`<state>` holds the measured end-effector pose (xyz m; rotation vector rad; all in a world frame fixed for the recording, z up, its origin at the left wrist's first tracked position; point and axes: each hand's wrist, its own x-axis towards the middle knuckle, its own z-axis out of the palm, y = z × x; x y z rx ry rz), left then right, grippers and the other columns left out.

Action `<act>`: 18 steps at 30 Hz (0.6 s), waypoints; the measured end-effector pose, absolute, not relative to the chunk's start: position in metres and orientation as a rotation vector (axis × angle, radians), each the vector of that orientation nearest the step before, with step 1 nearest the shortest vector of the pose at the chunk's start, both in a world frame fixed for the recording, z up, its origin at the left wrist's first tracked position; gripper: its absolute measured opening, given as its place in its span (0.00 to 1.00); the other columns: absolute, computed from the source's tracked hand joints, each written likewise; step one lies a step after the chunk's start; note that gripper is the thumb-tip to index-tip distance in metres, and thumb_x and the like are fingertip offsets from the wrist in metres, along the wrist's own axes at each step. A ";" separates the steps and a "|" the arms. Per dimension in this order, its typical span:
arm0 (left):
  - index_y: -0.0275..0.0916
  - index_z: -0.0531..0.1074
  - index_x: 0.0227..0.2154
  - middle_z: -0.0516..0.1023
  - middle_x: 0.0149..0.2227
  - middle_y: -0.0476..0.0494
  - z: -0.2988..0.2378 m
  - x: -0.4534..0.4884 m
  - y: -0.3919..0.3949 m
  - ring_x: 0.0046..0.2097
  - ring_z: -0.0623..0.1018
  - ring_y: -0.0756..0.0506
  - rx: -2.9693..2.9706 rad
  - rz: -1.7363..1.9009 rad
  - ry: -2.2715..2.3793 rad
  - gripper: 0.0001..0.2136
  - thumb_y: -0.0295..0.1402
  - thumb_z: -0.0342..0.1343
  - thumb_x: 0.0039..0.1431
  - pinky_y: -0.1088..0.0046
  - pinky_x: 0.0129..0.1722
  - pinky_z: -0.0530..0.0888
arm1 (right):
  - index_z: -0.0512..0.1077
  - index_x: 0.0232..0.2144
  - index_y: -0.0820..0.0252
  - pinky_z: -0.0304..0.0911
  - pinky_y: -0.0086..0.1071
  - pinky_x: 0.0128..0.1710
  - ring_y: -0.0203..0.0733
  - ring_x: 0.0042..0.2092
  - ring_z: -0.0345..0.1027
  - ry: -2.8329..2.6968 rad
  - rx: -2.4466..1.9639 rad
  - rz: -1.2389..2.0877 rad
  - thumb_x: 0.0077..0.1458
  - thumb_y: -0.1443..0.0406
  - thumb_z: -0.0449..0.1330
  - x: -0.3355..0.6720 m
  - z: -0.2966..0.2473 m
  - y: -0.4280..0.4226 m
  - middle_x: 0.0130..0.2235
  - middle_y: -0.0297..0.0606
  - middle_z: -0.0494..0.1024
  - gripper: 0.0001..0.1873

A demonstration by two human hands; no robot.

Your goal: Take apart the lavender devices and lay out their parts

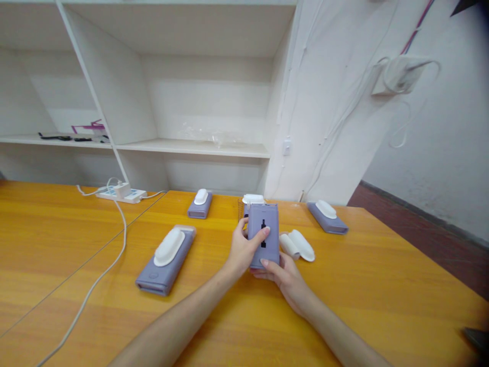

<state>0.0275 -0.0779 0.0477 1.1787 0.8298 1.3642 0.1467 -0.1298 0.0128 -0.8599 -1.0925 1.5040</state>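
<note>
A purple-grey rectangular case (263, 216) with a black bottle-shaped mark on its face is held up over the table between both hands. My left hand (244, 242) grips its left side, thumb across the front near the mark. Around the lower right corner my right hand (284, 275) is closed, its thumb on the front and fingers behind. Just right of the case lie two white oval pieces (303, 245) on the table. Behind it, partly hidden, stands another purple-grey case with a white top piece (253, 198).
Similar cases with white oval pieces lie at the left (166, 260), back left (200, 204) and back right (327, 216). A power strip (122, 192) sits by the shelf, its white cable (124, 232) running forward across the wooden table (362, 306). Clear plastic (217, 140) lies on the shelf.
</note>
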 end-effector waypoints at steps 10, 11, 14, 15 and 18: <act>0.36 0.65 0.40 0.77 0.37 0.41 0.050 0.040 -0.084 0.36 0.77 0.45 1.006 1.449 0.854 0.23 0.45 0.63 0.47 0.73 0.34 0.73 | 0.70 0.46 0.61 0.72 0.39 0.34 0.52 0.44 0.70 -1.021 -1.033 1.295 0.46 0.54 0.65 0.141 0.019 -0.133 0.45 0.44 0.75 0.26; 0.36 0.65 0.40 0.77 0.36 0.41 0.050 0.040 -0.083 0.36 0.77 0.46 0.988 1.439 0.863 0.23 0.45 0.63 0.47 0.73 0.34 0.73 | 0.70 0.46 0.61 0.72 0.39 0.35 0.52 0.45 0.70 -1.019 -1.027 1.301 0.47 0.54 0.65 0.141 0.017 -0.132 0.46 0.44 0.75 0.26; 0.36 0.65 0.40 0.77 0.36 0.42 0.051 0.039 -0.080 0.36 0.78 0.45 0.983 1.367 0.852 0.24 0.45 0.65 0.44 0.72 0.34 0.74 | 0.71 0.44 0.61 0.70 0.40 0.40 0.49 0.44 0.70 -1.045 -0.953 1.334 0.47 0.56 0.65 0.147 0.012 -0.127 0.45 0.42 0.75 0.23; 0.36 0.65 0.40 0.77 0.36 0.41 0.052 0.038 -0.079 0.36 0.78 0.45 0.990 1.346 0.837 0.24 0.44 0.65 0.44 0.71 0.35 0.74 | 0.71 0.44 0.61 0.68 0.41 0.43 0.49 0.44 0.70 -1.064 -0.922 1.342 0.46 0.56 0.66 0.149 0.011 -0.125 0.44 0.42 0.76 0.23; 0.37 0.64 0.41 0.76 0.39 0.41 0.056 0.035 -0.079 0.39 0.77 0.45 1.021 1.320 0.798 0.24 0.44 0.64 0.46 0.70 0.38 0.74 | 0.71 0.45 0.60 0.66 0.42 0.46 0.48 0.45 0.70 -1.130 -0.848 1.393 0.46 0.58 0.66 0.156 0.011 -0.122 0.44 0.42 0.76 0.24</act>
